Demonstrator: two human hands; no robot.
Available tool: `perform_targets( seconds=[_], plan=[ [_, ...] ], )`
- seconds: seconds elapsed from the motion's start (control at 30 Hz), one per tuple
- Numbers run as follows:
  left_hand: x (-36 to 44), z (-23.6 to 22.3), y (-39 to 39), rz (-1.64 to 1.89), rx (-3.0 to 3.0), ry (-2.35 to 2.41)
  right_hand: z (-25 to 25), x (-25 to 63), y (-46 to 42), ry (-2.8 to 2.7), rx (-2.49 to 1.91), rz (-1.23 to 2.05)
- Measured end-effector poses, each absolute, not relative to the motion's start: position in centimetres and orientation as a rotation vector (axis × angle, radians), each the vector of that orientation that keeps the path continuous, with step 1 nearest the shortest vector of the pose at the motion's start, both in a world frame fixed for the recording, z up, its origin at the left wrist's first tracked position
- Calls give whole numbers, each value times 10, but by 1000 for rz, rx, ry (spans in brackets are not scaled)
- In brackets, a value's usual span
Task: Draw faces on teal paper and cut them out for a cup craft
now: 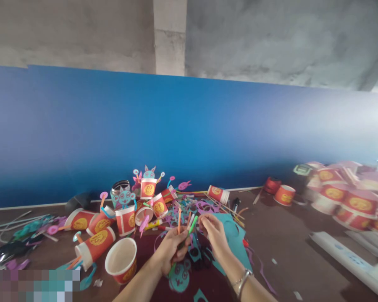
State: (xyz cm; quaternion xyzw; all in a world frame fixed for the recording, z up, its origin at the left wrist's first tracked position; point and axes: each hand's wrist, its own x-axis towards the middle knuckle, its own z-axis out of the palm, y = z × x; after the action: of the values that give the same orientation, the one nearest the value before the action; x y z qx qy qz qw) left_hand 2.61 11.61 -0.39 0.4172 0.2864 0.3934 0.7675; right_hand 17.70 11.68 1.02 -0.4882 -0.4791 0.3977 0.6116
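Observation:
My left hand [175,246] is closed around a small bunch of drinking straws, among them an orange straw [179,221] and a green straw [193,225]. Just right of their upper ends, my right hand [214,235] has its fingers bent together; whatever they may hold is hidden. A turquoise cut-out face [179,277] with drawn eyes and mouth lies on the table below my left hand. Under my right hand spreads a turquoise sheet [234,239] with pieces cut from it. Dark looped shapes, perhaps scissor handles, show between my wrists.
An upright paper cup [121,259] stands left of my left forearm. Several red cups with straw arms and cut-outs, such as a decorated cup [125,220], crowd behind it. At right are stacked cups [359,201] and a white power strip [346,258]. A blue panel [189,130] backs the table.

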Motion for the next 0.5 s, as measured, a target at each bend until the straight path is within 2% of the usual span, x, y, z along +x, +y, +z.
perform_targets(
  seconds=[0.23, 0.5],
  plan=[
    [29, -4, 117, 1085, 1013, 889, 7, 182, 118, -1241, -1145, 919],
    [31, -4, 117, 1160, 1149, 980, 3, 179, 117, -1535, -1221, 303]
  ],
)
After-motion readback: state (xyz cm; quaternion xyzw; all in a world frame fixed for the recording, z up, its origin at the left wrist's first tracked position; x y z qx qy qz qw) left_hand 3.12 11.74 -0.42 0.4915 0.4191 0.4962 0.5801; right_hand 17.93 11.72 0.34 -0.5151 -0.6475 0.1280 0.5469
